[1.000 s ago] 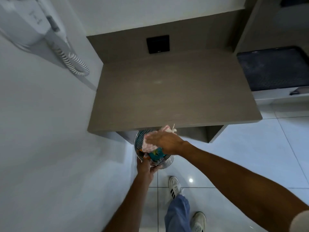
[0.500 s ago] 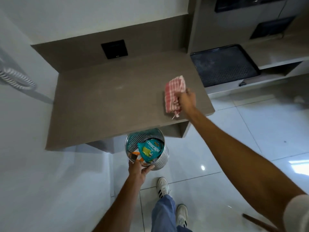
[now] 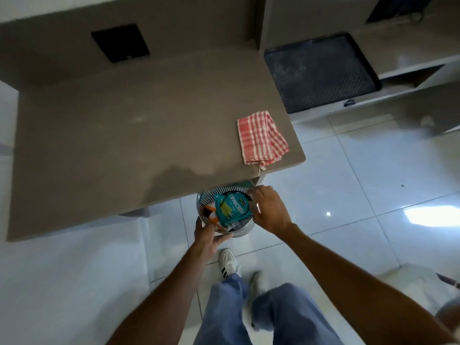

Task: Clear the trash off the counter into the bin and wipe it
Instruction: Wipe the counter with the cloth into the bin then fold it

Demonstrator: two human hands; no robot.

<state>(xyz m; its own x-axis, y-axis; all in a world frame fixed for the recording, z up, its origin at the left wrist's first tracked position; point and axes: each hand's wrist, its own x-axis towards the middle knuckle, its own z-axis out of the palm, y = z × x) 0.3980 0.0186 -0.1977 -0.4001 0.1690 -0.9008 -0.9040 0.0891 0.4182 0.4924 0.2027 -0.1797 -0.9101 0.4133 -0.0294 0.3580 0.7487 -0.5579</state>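
Observation:
A silver mesh bin (image 3: 242, 230) stands on the floor just under the front edge of the brown counter (image 3: 124, 145). Inside it lie a teal snack packet (image 3: 230, 207) and some orange wrappers. My left hand (image 3: 207, 235) grips the bin's near rim. My right hand (image 3: 270, 210) holds the bin's right rim beside the packet. A red-and-white checked cloth (image 3: 261, 138) lies folded on the counter's front right corner, with no hand on it.
A black wall socket (image 3: 120, 42) sits above the counter. A dark perforated tray (image 3: 321, 70) rests on a lower shelf to the right. My legs and white shoes (image 3: 229, 262) stand on the glossy tiled floor below the bin.
My right hand has let go of the checked cloth, which now lies on the counter's corner, and has come down to the bin's right rim. My left hand stays on the bin.

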